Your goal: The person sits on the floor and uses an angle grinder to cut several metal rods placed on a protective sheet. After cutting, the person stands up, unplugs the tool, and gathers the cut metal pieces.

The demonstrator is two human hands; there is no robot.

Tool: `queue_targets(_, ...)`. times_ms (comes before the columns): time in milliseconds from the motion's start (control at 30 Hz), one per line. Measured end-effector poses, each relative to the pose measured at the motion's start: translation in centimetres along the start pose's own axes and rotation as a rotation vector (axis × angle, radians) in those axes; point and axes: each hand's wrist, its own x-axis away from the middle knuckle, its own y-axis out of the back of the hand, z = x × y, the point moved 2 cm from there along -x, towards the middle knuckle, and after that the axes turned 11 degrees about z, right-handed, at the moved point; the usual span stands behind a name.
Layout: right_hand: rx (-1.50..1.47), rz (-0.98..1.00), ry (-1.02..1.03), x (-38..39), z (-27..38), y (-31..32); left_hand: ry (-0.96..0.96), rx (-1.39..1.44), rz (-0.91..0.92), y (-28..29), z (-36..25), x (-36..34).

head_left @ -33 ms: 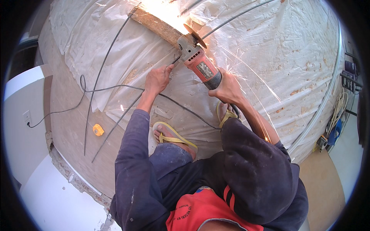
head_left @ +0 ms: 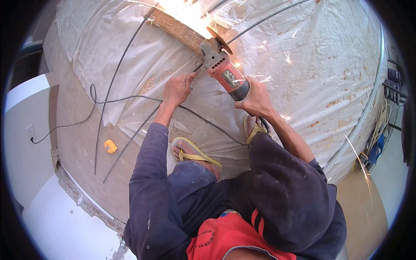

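Note:
My right hand (head_left: 255, 97) grips the dark rear body of a red-and-grey angle grinder (head_left: 225, 76), whose disc (head_left: 219, 40) is tilted upright amid bright sparks (head_left: 188, 15). My left hand (head_left: 175, 91) is closed on a dark thin rod (head_left: 197, 67) that runs diagonally under the grinder's head. A long wooden piece (head_left: 171, 28) lies just beyond the head, beneath the sparks. Another long rod (head_left: 119, 65) lies to the left. The point where the disc cuts is hidden by the tool and glare.
Wrinkled plastic sheeting (head_left: 312, 86) covers the floor, crossed by a power cord (head_left: 208, 121) from a wall socket (head_left: 30, 132). A small yellow object (head_left: 110, 146) lies left. My sandalled feet (head_left: 195, 158) are below the hands. A coiled cable (head_left: 379, 121) and dark items sit right.
The spark trails have shifted, with a new streak at the lower right. My hands, the grinder and the rods look unmoved.

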Motion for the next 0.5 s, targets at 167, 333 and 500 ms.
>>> queue_targets(167, -0.004, -0.001, 0.054, -0.32, -0.22, -0.15, -0.005, -0.013, 0.0, -0.16, 0.19, -0.11)
queue_targets(333, -0.001, -0.011, 0.053, -0.25, -0.03, -0.16, -0.006, -0.003, -0.017, -0.13, 0.22, 0.03)
queue_targets(500, 0.053, 0.003, 0.027, -0.47, -0.43, -0.15, -0.03, -0.002, -0.028, -0.1, -0.04, -0.06)
